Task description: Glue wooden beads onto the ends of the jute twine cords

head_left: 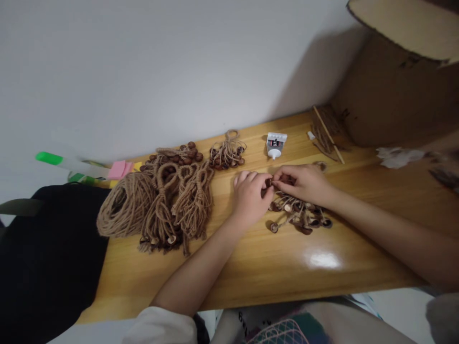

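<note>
Between the thumb and forefinger of my left hand [250, 197] is a small brown nut shell [268, 182]. My right hand [304, 184] meets it from the right, its fingertips pinched at the shell around what looks like a thin cord, mostly covered by the fingers. Beneath and in front of the right hand lies a bunch of nut shells on twine [303, 217], some with their pale hollow insides showing. A twine loop [320, 166] sticks out behind that wrist. Just beyond both hands, a glue tube [276, 145] lies with its white nozzle toward me.
Knotted twine hangings [191, 200] and a twine ball [125, 205] fill the left side. Another shell bunch [227, 153] sits near the wall. To the right are a wooden stick [328, 134], a white cap [311, 135], crumpled plastic [398, 156] and a cardboard box [401, 95].
</note>
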`<move>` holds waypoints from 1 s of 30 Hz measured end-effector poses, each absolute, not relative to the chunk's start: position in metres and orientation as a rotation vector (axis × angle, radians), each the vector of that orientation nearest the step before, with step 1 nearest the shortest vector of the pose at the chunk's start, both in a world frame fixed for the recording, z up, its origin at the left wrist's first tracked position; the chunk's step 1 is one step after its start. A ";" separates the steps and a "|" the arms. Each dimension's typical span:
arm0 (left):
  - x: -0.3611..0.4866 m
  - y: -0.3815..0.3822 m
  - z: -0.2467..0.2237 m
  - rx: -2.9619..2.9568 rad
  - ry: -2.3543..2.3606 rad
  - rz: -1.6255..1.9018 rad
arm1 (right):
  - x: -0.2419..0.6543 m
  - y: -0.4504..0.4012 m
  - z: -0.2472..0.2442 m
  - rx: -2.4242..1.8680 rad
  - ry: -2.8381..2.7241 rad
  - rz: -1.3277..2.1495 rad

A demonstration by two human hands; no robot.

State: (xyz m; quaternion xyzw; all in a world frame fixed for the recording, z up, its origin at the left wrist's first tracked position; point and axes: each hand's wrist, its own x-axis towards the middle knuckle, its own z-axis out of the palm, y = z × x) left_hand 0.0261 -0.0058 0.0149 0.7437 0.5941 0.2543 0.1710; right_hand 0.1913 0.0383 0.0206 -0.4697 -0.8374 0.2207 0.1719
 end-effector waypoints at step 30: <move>0.025 -0.005 0.014 2.088 1.656 0.775 | 0.193 0.038 0.019 -1.289 -2.357 0.630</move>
